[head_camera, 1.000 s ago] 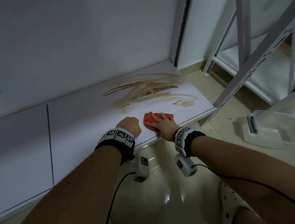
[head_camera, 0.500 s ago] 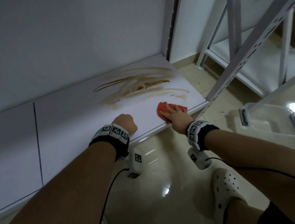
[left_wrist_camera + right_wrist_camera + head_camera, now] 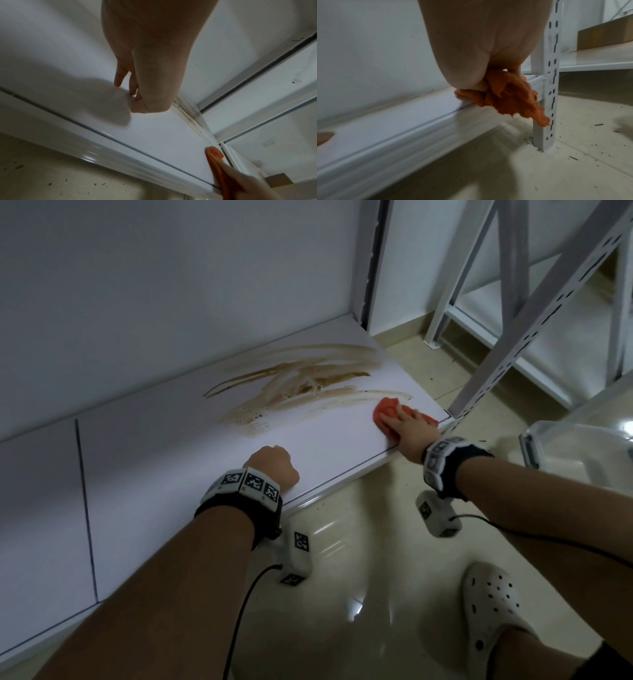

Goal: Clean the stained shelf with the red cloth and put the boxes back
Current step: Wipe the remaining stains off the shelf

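A brown smeared stain [image 3: 301,385] covers the right end of the white shelf [image 3: 164,474]. My right hand [image 3: 406,424] presses the red cloth [image 3: 385,409] flat against the shelf's front right corner, at the stain's right tip. In the right wrist view the bunched cloth [image 3: 510,97] hangs over the shelf edge [image 3: 402,129] under my palm. My left hand [image 3: 274,465] rests on the shelf near its front edge, left of the cloth, fingers curled and holding nothing; its fingertips [image 3: 132,90] touch the board.
A perforated white upright [image 3: 513,344] stands just right of the cloth. A clear plastic box [image 3: 582,453] sits on the floor at right. Another rack stands behind it, with a cardboard box [image 3: 604,36] on its shelf. My white clog [image 3: 489,604] is on the glossy tiles.
My right hand slid the red cloth rightward along the shelf front to the corner by the upright. The left hand stayed in place.
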